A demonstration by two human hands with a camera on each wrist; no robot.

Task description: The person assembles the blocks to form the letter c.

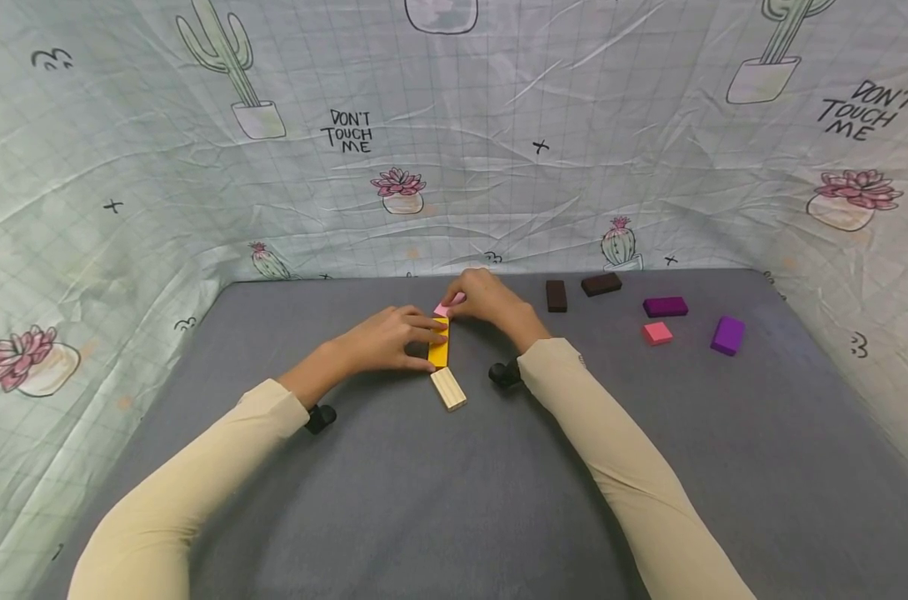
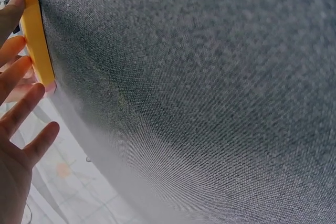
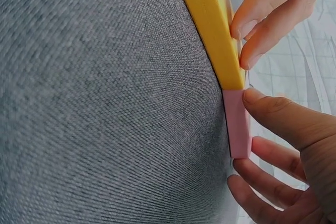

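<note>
A yellow block [image 1: 439, 353] lies flat on the grey cloth. My left hand [image 1: 391, 338] rests on it, fingertips spread over its top and the thumb at its near end. At its far end sits a pink block [image 3: 239, 124], its end meeting the yellow one. My right hand [image 1: 488, 298] pinches this pink block between thumb and fingers, covering part of it in the head view. Just nearer than the yellow block, a pale wooden block [image 1: 449, 389] lies slightly askew, one end close to the yellow block's near end.
On the right lie two dark brown blocks [image 1: 556, 296], a dark purple block [image 1: 666, 307], a coral block [image 1: 657, 334] and a brighter purple block [image 1: 727, 335]. A printed cloth [image 1: 469, 100] hangs behind the table and along both sides.
</note>
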